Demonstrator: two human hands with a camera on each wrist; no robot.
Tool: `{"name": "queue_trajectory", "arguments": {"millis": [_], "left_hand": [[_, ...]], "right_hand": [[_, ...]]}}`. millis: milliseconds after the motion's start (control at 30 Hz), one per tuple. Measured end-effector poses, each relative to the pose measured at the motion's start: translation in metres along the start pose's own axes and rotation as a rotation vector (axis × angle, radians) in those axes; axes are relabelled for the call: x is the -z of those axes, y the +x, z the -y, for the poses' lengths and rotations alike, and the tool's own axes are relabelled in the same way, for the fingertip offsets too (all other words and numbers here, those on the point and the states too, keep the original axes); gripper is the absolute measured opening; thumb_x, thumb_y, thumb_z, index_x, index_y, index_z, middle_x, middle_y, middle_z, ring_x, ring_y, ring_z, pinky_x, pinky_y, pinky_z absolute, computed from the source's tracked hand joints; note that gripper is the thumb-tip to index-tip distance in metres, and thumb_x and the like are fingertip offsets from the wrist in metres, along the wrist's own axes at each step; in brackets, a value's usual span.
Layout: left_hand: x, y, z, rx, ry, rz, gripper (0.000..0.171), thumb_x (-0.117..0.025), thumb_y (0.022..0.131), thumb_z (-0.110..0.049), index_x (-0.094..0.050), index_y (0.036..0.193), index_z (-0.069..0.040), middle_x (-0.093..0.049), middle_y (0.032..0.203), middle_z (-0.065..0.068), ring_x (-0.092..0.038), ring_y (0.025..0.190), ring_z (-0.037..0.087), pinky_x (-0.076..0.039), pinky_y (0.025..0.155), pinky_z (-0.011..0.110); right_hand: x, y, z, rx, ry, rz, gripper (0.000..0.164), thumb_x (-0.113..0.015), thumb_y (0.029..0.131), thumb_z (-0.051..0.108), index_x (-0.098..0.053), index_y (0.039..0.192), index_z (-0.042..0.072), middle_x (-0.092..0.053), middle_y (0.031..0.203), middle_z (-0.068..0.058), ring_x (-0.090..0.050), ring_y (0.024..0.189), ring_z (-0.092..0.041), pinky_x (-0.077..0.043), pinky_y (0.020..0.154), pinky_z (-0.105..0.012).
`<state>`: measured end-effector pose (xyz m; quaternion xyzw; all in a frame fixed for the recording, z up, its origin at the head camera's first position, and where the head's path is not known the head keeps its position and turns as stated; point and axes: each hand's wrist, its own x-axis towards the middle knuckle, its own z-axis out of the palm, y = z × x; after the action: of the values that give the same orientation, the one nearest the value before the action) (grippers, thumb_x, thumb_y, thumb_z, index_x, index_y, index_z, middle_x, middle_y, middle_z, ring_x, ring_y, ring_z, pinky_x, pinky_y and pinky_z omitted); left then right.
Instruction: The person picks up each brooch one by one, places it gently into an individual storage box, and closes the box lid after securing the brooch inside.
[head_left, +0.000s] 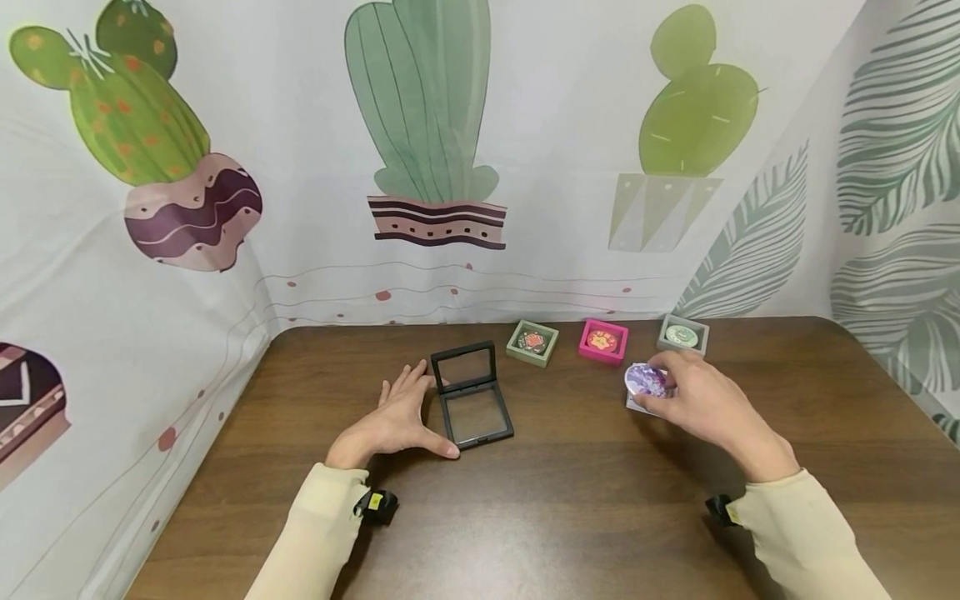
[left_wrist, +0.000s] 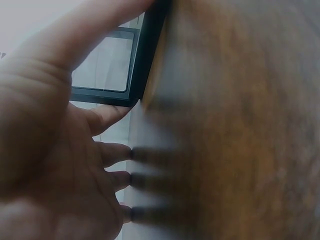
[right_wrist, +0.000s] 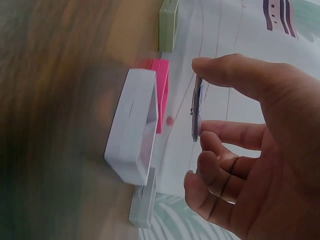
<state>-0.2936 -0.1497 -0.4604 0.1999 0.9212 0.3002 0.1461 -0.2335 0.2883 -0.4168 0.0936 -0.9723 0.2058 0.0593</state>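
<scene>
A black hinged display frame with clear panes stands on the table, its lid raised. My left hand holds its left side, thumb at the front corner and index finger behind the lid, the other fingers spread. In my right hand is a round purple-and-white pin badge, pinched at its edge by thumb and fingertips. The right wrist view shows the badge edge-on, apart from the pale square box beside it. That box lies below the badge, partly covered by it in the head view.
Along the back of the table stand a green box, a pink box and a grey-green box, each with a round badge inside. A cactus-print cloth hangs behind the table.
</scene>
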Motion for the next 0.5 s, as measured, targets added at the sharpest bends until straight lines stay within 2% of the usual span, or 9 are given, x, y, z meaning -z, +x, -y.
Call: {"name": "queue_trajectory", "arguments": {"millis": [267, 500], "left_hand": [[0.000, 0.001, 0.001, -0.008, 0.006, -0.002, 0.109, -0.101, 0.066, -0.047, -0.050, 0.152, -0.003, -0.010, 0.173, 0.027, 0.001, 0.159, 0.048, 0.005, 0.121, 0.071], [0.001, 0.001, 0.001, -0.012, 0.018, -0.003, 0.106, -0.100, 0.066, -0.048, -0.053, 0.150, -0.005, -0.011, 0.173, 0.029, 0.000, 0.159, 0.049, 0.004, 0.120, 0.073]], "right_hand": [[-0.003, 0.007, 0.016, 0.015, 0.015, -0.001, 0.052, -0.087, 0.086, 0.034, -0.068, 0.121, 0.001, -0.064, 0.099, -0.009, -0.061, 0.087, -0.025, -0.052, 0.070, -0.046], [-0.007, 0.010, 0.026, -0.003, 0.023, 0.028, 0.052, -0.087, 0.086, 0.036, -0.068, 0.121, 0.002, -0.058, 0.096, -0.008, -0.058, 0.078, -0.022, -0.050, 0.066, -0.043]]}}
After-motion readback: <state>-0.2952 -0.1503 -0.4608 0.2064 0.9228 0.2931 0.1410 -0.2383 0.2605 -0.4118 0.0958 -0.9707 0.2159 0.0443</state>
